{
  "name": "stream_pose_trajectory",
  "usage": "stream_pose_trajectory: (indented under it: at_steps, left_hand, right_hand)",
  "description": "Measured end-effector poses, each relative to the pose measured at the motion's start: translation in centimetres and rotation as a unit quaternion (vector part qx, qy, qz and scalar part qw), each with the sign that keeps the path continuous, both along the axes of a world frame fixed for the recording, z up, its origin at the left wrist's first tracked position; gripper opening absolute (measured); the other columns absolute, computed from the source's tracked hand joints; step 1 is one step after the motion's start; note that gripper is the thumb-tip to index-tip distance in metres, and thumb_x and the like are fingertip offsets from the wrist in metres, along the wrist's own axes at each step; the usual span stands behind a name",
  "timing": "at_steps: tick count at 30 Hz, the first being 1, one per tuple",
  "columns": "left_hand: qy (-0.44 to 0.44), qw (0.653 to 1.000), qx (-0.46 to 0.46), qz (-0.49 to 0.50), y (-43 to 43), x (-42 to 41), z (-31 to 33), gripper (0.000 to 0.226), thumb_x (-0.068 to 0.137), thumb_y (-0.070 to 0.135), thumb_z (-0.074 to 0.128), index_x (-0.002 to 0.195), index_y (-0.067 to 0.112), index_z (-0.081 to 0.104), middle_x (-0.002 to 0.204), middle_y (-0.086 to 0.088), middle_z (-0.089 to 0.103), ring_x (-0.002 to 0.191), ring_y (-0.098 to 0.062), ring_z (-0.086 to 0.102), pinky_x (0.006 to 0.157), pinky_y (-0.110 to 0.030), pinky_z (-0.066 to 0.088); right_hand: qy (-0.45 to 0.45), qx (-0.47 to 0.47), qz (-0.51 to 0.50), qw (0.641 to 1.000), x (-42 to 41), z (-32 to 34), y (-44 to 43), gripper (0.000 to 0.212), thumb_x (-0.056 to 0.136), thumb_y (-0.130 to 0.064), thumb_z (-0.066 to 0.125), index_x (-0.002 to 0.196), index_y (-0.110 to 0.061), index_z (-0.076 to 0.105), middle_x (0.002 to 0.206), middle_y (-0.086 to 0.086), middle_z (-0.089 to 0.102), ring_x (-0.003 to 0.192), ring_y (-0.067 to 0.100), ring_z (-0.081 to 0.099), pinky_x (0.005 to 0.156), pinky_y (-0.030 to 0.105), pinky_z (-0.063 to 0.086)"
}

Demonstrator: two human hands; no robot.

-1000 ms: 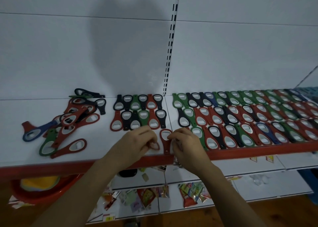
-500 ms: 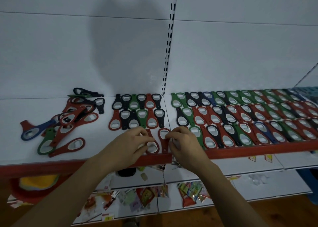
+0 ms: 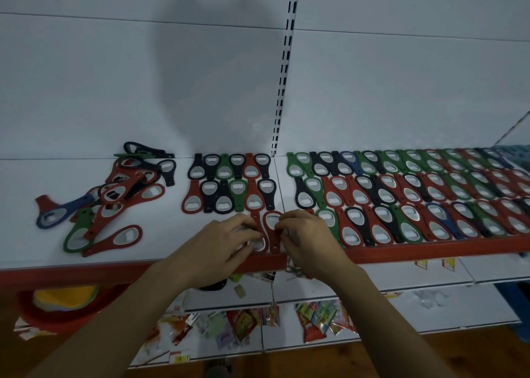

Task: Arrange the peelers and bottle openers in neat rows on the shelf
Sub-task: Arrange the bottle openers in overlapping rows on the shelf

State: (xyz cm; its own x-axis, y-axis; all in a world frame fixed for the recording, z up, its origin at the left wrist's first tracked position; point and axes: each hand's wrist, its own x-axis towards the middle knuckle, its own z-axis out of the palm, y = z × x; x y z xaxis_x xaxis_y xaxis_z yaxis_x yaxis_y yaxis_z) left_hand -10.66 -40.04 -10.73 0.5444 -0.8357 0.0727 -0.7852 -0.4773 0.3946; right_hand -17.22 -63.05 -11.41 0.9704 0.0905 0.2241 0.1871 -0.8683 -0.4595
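Two red bottle openers lie side by side at the front of the white shelf (image 3: 172, 243). My left hand (image 3: 229, 243) pinches the left red opener (image 3: 259, 235), which points head-down. My right hand (image 3: 307, 240) pinches the right red opener (image 3: 272, 225), head-up. Behind them stand two short rows of openers (image 3: 232, 182) in black, green and red. To the right, three long neat rows of openers (image 3: 415, 200) fill the shelf. A loose pile of openers (image 3: 114, 194) lies at the left.
The shelf has a red front rail (image 3: 430, 250) and a white back panel with a slotted upright (image 3: 282, 91). Lower shelves (image 3: 401, 300) hold scattered snack packets (image 3: 315, 317). A red basin (image 3: 57, 306) with yellow contents sits below left.
Both hands have stayed at the shelf front. The left red opener has been set down close beside the right one, the two now touching in line.
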Motion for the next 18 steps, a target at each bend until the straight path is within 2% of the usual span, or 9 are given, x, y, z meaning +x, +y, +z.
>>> stream_pose_trajectory:
  at_steps: [7,12,18]
  left_hand:
    - [-0.018,1.000,0.008,0.009,0.0,0.0,-0.6,0.039,0.107,0.037,0.043,0.136,0.021,0.064,0.142,0.005,0.047,0.111,-0.015,0.059,0.094,-0.037,0.051]
    - [-0.030,0.999,0.013,0.012,-0.3,-0.4,-0.7,0.055,0.105,0.047,0.027,0.138,0.019,0.061,0.142,0.004,0.046,0.113,-0.013,0.056,0.093,-0.038,0.051]
    - [-0.039,0.999,0.027,0.007,-0.3,-0.2,-1.2,0.055,0.105,0.049,0.025,0.144,0.023,0.054,0.145,0.008,0.039,0.122,-0.010,0.048,0.097,-0.038,0.046]
  right_hand:
    - [-0.004,-0.005,0.001,1.000,0.2,0.2,0.0,0.023,0.090,-0.006,0.065,0.111,-0.007,0.075,0.117,0.006,0.069,0.106,0.021,0.064,0.096,0.029,0.050]
    - [-0.001,-0.006,0.005,1.000,0.2,0.3,0.0,0.024,0.088,-0.006,0.067,0.111,-0.007,0.075,0.116,0.006,0.069,0.106,0.021,0.064,0.096,0.028,0.049]
    - [0.014,-0.012,0.018,1.000,0.7,0.9,-0.4,0.023,0.085,-0.005,0.069,0.106,-0.011,0.076,0.110,0.003,0.070,0.101,0.020,0.065,0.093,0.034,0.052]
